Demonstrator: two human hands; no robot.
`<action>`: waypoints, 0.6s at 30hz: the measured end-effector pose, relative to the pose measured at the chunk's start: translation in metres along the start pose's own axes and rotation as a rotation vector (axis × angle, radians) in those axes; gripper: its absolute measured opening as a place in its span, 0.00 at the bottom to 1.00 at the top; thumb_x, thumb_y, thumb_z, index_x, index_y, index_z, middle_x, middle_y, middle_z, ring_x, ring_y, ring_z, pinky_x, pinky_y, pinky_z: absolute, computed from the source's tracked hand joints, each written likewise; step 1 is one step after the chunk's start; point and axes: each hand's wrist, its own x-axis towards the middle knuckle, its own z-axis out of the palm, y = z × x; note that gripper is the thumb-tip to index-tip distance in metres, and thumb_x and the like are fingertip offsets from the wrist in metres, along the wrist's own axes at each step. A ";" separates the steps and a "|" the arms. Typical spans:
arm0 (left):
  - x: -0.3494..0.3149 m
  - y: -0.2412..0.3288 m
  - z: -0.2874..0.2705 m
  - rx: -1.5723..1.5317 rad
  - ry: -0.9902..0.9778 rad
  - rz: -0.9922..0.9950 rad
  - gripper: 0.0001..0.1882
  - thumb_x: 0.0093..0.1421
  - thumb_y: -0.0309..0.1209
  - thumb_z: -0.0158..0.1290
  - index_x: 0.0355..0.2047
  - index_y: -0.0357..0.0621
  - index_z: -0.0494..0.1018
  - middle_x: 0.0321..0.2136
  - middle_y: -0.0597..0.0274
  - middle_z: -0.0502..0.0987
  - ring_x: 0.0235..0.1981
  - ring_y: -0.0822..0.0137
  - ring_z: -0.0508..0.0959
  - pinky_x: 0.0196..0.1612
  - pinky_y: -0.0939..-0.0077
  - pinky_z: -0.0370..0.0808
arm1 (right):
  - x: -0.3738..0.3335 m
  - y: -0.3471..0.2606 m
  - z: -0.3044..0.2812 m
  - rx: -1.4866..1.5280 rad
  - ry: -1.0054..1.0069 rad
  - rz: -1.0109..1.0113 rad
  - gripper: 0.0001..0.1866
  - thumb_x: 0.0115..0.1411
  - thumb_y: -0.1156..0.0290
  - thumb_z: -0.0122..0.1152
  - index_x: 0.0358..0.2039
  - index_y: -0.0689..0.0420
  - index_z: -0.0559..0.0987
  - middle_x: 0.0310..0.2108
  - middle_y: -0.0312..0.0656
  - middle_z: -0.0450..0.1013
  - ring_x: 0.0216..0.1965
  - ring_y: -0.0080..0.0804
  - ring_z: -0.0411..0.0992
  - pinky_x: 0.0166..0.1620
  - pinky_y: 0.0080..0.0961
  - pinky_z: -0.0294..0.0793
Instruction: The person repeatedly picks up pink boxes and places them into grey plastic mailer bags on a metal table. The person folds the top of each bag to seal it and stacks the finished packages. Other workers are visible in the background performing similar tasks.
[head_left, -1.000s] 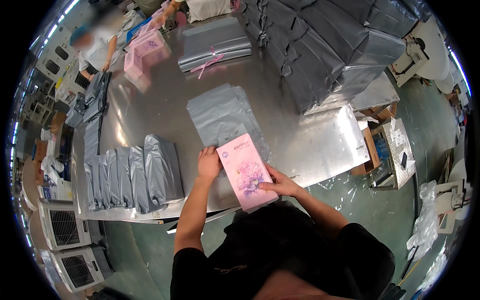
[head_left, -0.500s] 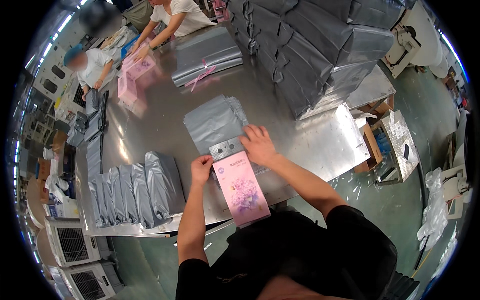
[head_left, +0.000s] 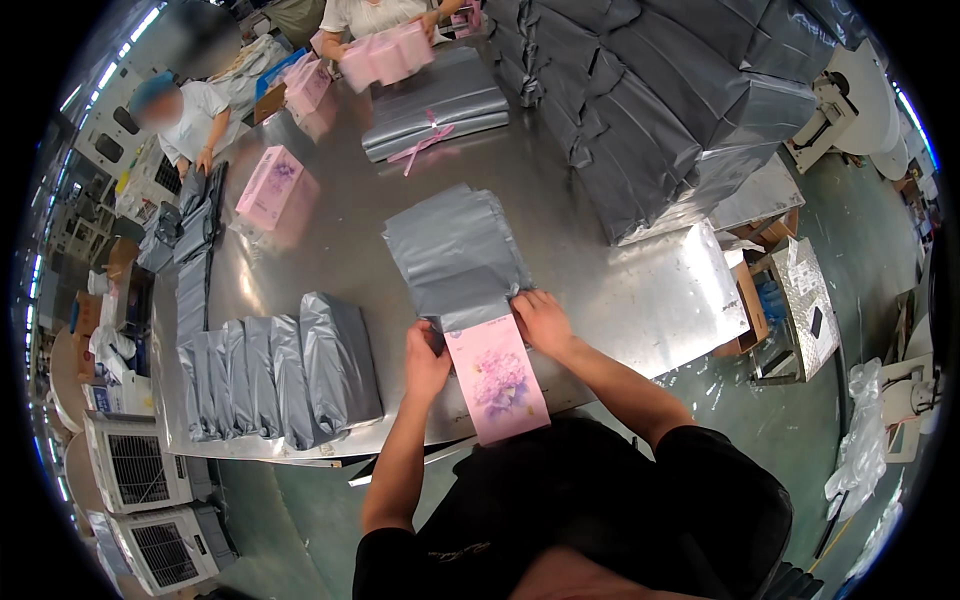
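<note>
A pink box (head_left: 497,385) with a flower print lies at the near table edge, close against my body. Its far end is tucked into the mouth of a grey plastic bag (head_left: 474,296), and the covered part is hidden. At the bag mouth's left corner, my left hand (head_left: 428,362) pinches the plastic beside the box. My right hand (head_left: 543,323) grips the right edge of the mouth, fingers closed over it. Beyond, a pile of flat grey bags (head_left: 450,235) lies on the metal table (head_left: 590,290).
Filled grey bags (head_left: 335,365) stand in a row at left. A tied bundle of grey bags (head_left: 435,105) and a pink carton (head_left: 270,187) lie farther off. Wrapped packages (head_left: 690,110) are piled at far right. Two people work across the table; one holds pink boxes (head_left: 386,54).
The bag's mouth has come over the box's far end, covering the silvery perforated strip. Both hands have shifted to the bag's edges. Across the table, a person has lifted pink boxes.
</note>
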 end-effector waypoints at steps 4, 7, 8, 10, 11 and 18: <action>0.022 -0.014 0.012 0.016 -0.131 -0.226 0.25 0.57 0.32 0.62 0.52 0.38 0.68 0.36 0.47 0.82 0.38 0.44 0.82 0.41 0.52 0.77 | 0.009 0.007 0.012 0.034 -0.159 0.143 0.09 0.58 0.73 0.60 0.40 0.55 0.74 0.37 0.51 0.77 0.45 0.51 0.74 0.47 0.44 0.72; 0.010 -0.037 0.026 0.241 -0.125 -0.113 0.16 0.56 0.33 0.62 0.42 0.39 0.75 0.32 0.46 0.82 0.37 0.43 0.82 0.40 0.50 0.77 | -0.005 -0.001 0.011 0.171 -0.213 0.287 0.09 0.59 0.72 0.60 0.40 0.56 0.73 0.38 0.53 0.77 0.45 0.56 0.74 0.48 0.48 0.73; -0.002 -0.031 0.021 0.164 -0.190 -0.140 0.14 0.56 0.33 0.62 0.39 0.39 0.77 0.33 0.45 0.82 0.38 0.43 0.82 0.41 0.50 0.77 | -0.012 -0.004 0.005 0.220 -0.231 0.345 0.09 0.60 0.72 0.60 0.40 0.57 0.73 0.39 0.54 0.77 0.45 0.58 0.74 0.49 0.49 0.73; -0.059 -0.028 0.000 0.091 -0.425 -0.180 0.12 0.55 0.35 0.62 0.36 0.41 0.78 0.34 0.44 0.82 0.39 0.43 0.82 0.42 0.51 0.77 | -0.054 -0.014 -0.030 0.338 -0.561 0.417 0.12 0.60 0.71 0.60 0.44 0.58 0.73 0.42 0.53 0.78 0.47 0.57 0.75 0.50 0.48 0.75; -0.092 -0.025 -0.010 0.059 -0.531 -0.145 0.13 0.54 0.35 0.63 0.35 0.42 0.78 0.33 0.45 0.82 0.39 0.44 0.82 0.43 0.52 0.78 | -0.081 -0.020 -0.051 0.380 -0.705 0.418 0.13 0.60 0.71 0.61 0.45 0.58 0.74 0.43 0.52 0.78 0.47 0.57 0.76 0.50 0.46 0.76; -0.080 -0.002 -0.008 -0.216 -0.252 -0.399 0.08 0.58 0.30 0.61 0.31 0.37 0.75 0.25 0.54 0.79 0.26 0.64 0.79 0.34 0.69 0.76 | -0.080 -0.007 -0.028 0.818 -0.394 0.663 0.10 0.58 0.75 0.67 0.40 0.60 0.78 0.36 0.42 0.79 0.39 0.29 0.78 0.44 0.27 0.78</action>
